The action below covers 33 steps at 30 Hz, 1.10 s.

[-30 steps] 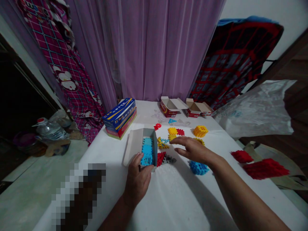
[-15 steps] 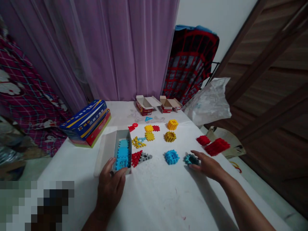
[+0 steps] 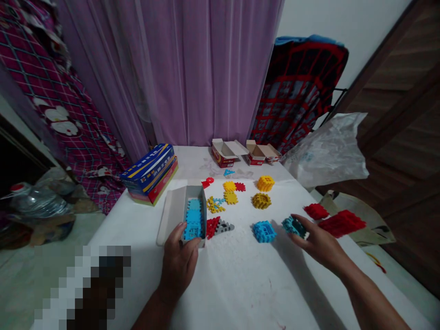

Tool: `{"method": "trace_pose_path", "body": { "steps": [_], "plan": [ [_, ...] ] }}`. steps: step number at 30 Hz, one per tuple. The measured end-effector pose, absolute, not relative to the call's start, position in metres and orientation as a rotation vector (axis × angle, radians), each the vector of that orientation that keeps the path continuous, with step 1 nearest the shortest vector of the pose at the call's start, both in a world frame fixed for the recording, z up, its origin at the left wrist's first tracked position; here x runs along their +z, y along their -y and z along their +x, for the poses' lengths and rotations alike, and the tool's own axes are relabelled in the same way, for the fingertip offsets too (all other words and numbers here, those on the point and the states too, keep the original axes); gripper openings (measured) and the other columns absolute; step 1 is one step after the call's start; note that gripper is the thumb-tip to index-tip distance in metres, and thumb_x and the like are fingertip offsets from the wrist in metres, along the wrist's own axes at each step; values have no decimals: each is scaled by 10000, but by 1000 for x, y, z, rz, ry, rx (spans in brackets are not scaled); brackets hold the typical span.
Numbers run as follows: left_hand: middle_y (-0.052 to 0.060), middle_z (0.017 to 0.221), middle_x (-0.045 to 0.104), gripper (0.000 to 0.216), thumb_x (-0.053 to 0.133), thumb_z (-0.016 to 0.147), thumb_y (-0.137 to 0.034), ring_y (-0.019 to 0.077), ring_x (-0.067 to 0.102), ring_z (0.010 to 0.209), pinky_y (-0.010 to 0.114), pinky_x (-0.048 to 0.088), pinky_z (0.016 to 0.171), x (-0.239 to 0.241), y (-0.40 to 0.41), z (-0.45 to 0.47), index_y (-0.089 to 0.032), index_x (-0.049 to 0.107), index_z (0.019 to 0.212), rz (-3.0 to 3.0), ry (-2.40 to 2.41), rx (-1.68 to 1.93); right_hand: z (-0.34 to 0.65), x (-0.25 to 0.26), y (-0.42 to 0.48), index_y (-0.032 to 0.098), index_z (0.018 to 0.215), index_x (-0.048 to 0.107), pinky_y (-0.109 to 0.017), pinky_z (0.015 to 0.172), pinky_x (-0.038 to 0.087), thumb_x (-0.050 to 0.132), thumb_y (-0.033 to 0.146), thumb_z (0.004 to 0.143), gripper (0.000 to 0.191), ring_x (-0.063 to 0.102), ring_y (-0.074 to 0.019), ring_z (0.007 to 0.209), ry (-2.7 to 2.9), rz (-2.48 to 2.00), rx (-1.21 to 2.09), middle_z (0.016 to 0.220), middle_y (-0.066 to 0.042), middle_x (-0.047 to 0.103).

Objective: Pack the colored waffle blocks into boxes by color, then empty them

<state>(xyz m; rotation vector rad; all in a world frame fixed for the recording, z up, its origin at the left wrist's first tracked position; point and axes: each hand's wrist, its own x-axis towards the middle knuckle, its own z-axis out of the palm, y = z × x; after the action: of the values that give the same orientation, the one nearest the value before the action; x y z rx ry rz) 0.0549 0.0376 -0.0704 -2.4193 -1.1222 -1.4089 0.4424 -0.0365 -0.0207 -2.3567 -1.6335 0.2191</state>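
My left hand (image 3: 181, 256) grips the near end of an open cardboard box (image 3: 168, 220), its fingers over the rim. Light blue interlocking plates (image 3: 193, 213) lie in a row inside this box. In my right hand (image 3: 318, 240) is a teal interlocking-block cube (image 3: 294, 227), pinched between thumb and fingers, tilted and seemingly just off the table. A blue block cube (image 3: 264, 232) sits to its left. Beyond stand a dark yellow block ring (image 3: 261, 200) and a bright yellow one (image 3: 266, 183). Red block assemblies (image 3: 343, 223) lie right of my right hand.
Flat yellow plates (image 3: 230, 197), a red triangular piece (image 3: 213, 226) and a grey piece (image 3: 225, 226) lie right of the box. A blue carton (image 3: 149, 167) stands at back left, small open boxes (image 3: 225, 155) at the far edge. A plastic bag (image 3: 330, 149) borders the right side.
The view has swung left, so everything sits further right in the picture. My right hand has closed on the teal cube and tipped it up. My left hand stays at the box.
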Motion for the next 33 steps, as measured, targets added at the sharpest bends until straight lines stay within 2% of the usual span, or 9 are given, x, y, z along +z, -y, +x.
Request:
{"method": "trace_pose_path", "body": {
  "steps": [3, 6, 9, 16, 21, 27, 33],
  "plan": [
    [118, 1363, 450, 262, 572, 815, -46, 272, 470, 1281, 420, 495, 984, -72, -37, 55, -223, 632, 998, -2419, 1150, -1399, 396, 18, -3, 205, 1362, 486, -332, 677, 519, 564, 473, 772, 652, 652, -198, 692, 1788, -2100, 345, 1090, -84, 701],
    [117, 1343, 458, 267, 565, 817, -39, 270, 467, 1278, 422, 492, 980, -72, -37, 54, -228, 634, 993, -2415, 1168, -1389, 333, 49, -53, 196, 1380, 472, -349, 820, 503, 598, 390, 765, 658, 646, -231, 952, 2032, -1818, 383, 1255, -104, 634],
    [115, 1337, 460, 271, 554, 819, -35, 263, 473, 1266, 425, 486, 986, -71, -36, 55, -228, 640, 988, -2410, 1178, -1388, 278, 64, -97, 180, 1390, 464, -388, 969, 431, 641, 329, 751, 679, 560, -269, 1171, 2271, -1635, 355, 1337, -130, 579],
    [105, 1335, 461, 271, 524, 838, -59, 268, 478, 1251, 429, 476, 1002, -73, -34, 56, -229, 681, 979, -2437, 1234, -1419, 232, 47, -151, 139, 1386, 455, -390, 927, 416, 647, 355, 787, 664, 590, -292, 1117, 2575, -1664, 203, 1250, -181, 622],
    [95, 1345, 452, 285, 530, 834, -59, 260, 471, 1255, 420, 472, 1017, -75, -33, 56, -237, 688, 991, -2439, 1257, -1425, 230, 30, -162, 151, 1382, 457, -424, 946, 392, 655, 440, 807, 673, 576, -314, 1132, 2633, -1633, 75, 1213, -189, 643],
    [97, 1356, 447, 277, 537, 830, -63, 261, 467, 1257, 419, 466, 1029, -74, -32, 56, -229, 691, 989, -2440, 1257, -1424, 242, 38, -152, 158, 1378, 467, -371, 927, 402, 658, 431, 818, 651, 591, -278, 1099, 2526, -1655, 105, 1202, -163, 652],
    [105, 1376, 427, 282, 528, 834, -61, 264, 455, 1266, 428, 470, 1015, -74, -33, 56, -227, 688, 996, -2457, 1255, -1410, 235, 42, -144, 175, 1351, 510, -412, 951, 401, 708, 432, 777, 660, 576, -302, 1124, 2642, -1600, 189, 1217, -164, 643]
  ]
}}
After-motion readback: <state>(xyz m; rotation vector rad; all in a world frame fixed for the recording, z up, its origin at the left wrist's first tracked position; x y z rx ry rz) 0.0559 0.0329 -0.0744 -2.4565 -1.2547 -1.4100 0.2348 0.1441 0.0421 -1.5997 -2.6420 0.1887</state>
